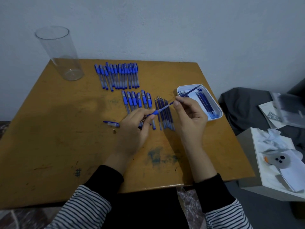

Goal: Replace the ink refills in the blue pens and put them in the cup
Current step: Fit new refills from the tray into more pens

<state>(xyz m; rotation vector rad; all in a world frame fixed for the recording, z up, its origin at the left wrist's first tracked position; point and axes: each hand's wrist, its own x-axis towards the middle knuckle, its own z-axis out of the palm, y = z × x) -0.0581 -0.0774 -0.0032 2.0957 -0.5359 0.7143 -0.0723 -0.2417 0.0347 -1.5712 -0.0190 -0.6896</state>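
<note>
Just left of the white tray [214, 103], the left hand [133, 128] is gripping a blue pen [156, 112] by its rubber grip, while the right hand [189, 116] is pinching the refill [166, 106] sticking out of it, its tip reaching over the tray's far rim. Loose refills [165, 118] are lying beside the tray's left side, two rows of pens [118, 76] are lying further left, and the clear cup [61, 53] is standing well off to its far left.

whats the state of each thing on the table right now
cup, upright, empty
back pens, capped, lying in a row
front pens, capped, lying
loose refills, lying side by side
tray, holding refills
held pen, uncapped, gripped by left hand
held refill, pinched by right hand, partly in the pen
</note>
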